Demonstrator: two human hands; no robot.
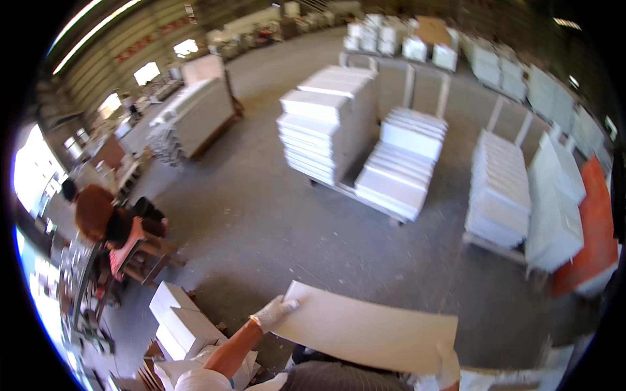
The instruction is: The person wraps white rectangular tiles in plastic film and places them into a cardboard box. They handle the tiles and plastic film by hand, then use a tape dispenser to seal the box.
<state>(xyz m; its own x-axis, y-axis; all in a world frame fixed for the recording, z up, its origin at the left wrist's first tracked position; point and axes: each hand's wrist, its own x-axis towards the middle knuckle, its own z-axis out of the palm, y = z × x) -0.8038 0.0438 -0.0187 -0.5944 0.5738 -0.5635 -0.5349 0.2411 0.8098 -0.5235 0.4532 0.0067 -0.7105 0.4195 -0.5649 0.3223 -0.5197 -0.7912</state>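
A long, thin, off-white board [372, 329] lies across the front of my body, slightly tilted, its left end farther from me than its right. My left hand [274, 313], in a white glove, grips the board at its left end, the thumb on the upper face. At the opposite end my right hand [448, 365], also in a pale glove, is closed on the near right corner. The fingers under the board are hidden on both sides.
White blocks [184, 326] are stacked close by my left arm. Ahead stands a cart with piled white panels [310, 137]; another loaded rack [499, 189] is on the right, beside a red sheet [583, 225]. A person [107, 218] sits at a bench to the left.
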